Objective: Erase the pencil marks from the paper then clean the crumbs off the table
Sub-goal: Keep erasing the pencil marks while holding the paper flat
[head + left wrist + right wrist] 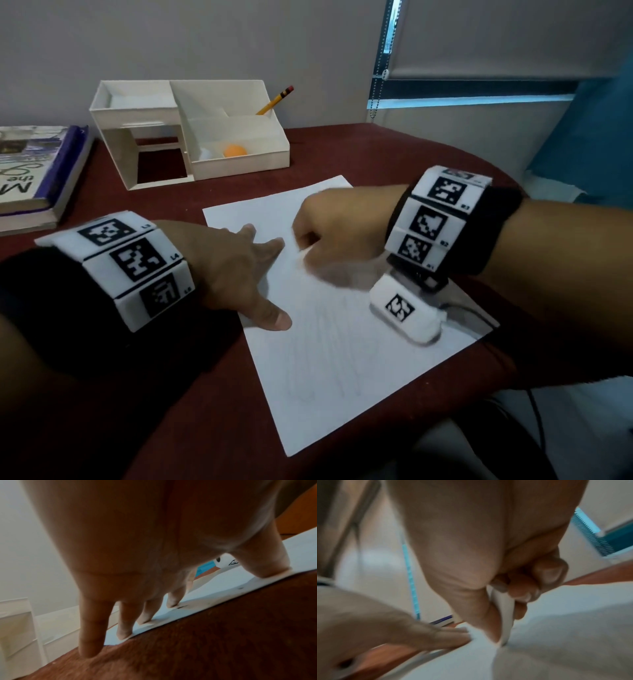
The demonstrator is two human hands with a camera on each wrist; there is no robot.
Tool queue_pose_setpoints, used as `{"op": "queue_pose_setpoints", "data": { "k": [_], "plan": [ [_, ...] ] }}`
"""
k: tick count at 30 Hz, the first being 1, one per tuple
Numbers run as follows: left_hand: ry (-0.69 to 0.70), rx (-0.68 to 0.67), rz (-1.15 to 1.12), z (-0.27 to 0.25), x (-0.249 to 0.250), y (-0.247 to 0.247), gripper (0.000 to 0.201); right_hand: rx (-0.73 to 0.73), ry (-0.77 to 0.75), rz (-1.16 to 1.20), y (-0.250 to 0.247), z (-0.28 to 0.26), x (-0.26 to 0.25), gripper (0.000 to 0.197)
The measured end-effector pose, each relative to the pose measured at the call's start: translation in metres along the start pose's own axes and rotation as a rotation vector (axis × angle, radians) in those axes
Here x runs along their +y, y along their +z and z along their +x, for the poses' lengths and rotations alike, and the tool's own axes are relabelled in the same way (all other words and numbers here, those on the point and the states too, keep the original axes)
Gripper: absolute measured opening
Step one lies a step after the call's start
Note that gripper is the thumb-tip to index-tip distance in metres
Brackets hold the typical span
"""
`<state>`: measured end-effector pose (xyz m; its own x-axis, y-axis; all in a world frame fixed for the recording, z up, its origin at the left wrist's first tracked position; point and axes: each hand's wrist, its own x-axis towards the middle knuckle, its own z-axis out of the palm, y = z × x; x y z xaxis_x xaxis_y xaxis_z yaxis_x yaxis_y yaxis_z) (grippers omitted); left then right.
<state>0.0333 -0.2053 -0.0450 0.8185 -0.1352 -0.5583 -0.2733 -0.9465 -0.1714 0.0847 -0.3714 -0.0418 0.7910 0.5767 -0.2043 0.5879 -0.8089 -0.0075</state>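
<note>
A white paper sheet (342, 377) lies on the dark red table (205, 428), with faint pencil marks (325, 363) across its lower half. My left hand (263, 277) presses down on the sheet's left edge with its fingers spread. In the left wrist view the left hand (145, 608) has fingertips and thumb on the paper (223, 588) and its little finger on the table. My right hand (318, 236) is curled over the upper part of the sheet. In the right wrist view the right hand (508, 615) pinches a white eraser (502, 632) whose tip touches the paper (556, 642). Small dark specks (241, 588) lie near the paper's edge.
A white desk organizer (191, 137) stands at the back, holding a yellow pencil (275, 101) and an orange ball (234, 150). A book (34, 178) lies at the far left. The table's rounded edge runs close along the right and front.
</note>
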Motion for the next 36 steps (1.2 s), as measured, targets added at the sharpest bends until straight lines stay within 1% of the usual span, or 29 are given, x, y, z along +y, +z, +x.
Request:
{"op": "queue_pose_setpoints", "data": {
  "k": [2,3,5,7,9,10,12,13,14,16,17,19,22,23,26,28,31,32,36],
  "plan": [
    [0.012,-0.006,-0.011,0.000,0.001,-0.001,0.109,-0.075,-0.103,0.101,0.001,-0.008,-0.015,0.022],
    [0.015,-0.006,-0.007,0.001,0.001,-0.001,0.110,-0.101,-0.116,0.115,0.000,-0.007,-0.013,0.022],
    [0.011,-0.006,0.008,0.004,-0.001,0.001,0.115,-0.085,-0.058,0.090,-0.008,0.001,0.005,0.021],
    [0.007,-0.004,0.003,0.007,-0.005,0.003,0.119,-0.023,0.037,0.028,-0.012,0.007,0.022,0.019],
    [0.004,-0.003,-0.001,0.009,-0.006,0.005,0.120,0.024,0.055,0.016,-0.006,0.003,0.019,0.018],
    [0.003,-0.002,-0.003,0.008,-0.005,0.004,0.119,0.004,0.024,0.047,-0.004,-0.001,0.011,0.017],
    [-0.001,0.002,-0.007,0.007,-0.002,0.003,0.115,-0.095,-0.074,0.098,0.000,-0.009,-0.006,0.018],
    [-0.005,0.004,-0.004,0.007,-0.002,0.002,0.114,-0.107,-0.089,0.082,-0.001,-0.008,-0.006,0.020],
    [-0.006,0.003,0.001,0.007,-0.001,0.002,0.115,-0.076,-0.064,0.047,-0.004,-0.003,0.000,0.021],
    [-0.003,0.003,0.004,0.008,-0.002,0.003,0.118,0.028,0.057,-0.037,-0.010,0.008,0.018,0.019],
    [-0.004,0.001,0.002,0.008,-0.003,0.003,0.118,0.060,0.090,-0.065,-0.010,0.010,0.024,0.018],
    [-0.010,0.002,-0.002,0.008,-0.003,0.003,0.118,0.024,0.067,-0.043,-0.006,0.003,0.017,0.017],
    [-0.006,0.009,0.004,0.008,-0.001,0.003,0.118,-0.096,-0.057,0.069,0.000,-0.014,0.001,0.019],
    [-0.005,0.009,0.004,0.009,-0.002,0.003,0.118,-0.084,-0.043,0.057,0.000,-0.012,0.005,0.018],
    [-0.012,0.010,-0.018,0.010,-0.005,0.004,0.119,0.065,0.100,-0.051,-0.008,-0.002,0.026,0.019],
    [-0.011,0.004,-0.021,0.009,-0.004,0.003,0.120,0.037,0.086,-0.059,-0.006,-0.005,0.020,0.018],
    [0.000,0.008,-0.012,0.009,-0.002,0.003,0.118,-0.103,-0.038,0.056,-0.001,-0.018,-0.005,0.020],
    [-0.001,0.007,-0.008,0.010,-0.002,0.003,0.118,-0.108,-0.046,0.053,-0.001,-0.018,-0.006,0.021],
    [-0.004,0.005,-0.029,0.010,-0.004,0.003,0.120,0.075,0.145,-0.073,-0.008,0.001,0.029,0.024]
  ]
}}
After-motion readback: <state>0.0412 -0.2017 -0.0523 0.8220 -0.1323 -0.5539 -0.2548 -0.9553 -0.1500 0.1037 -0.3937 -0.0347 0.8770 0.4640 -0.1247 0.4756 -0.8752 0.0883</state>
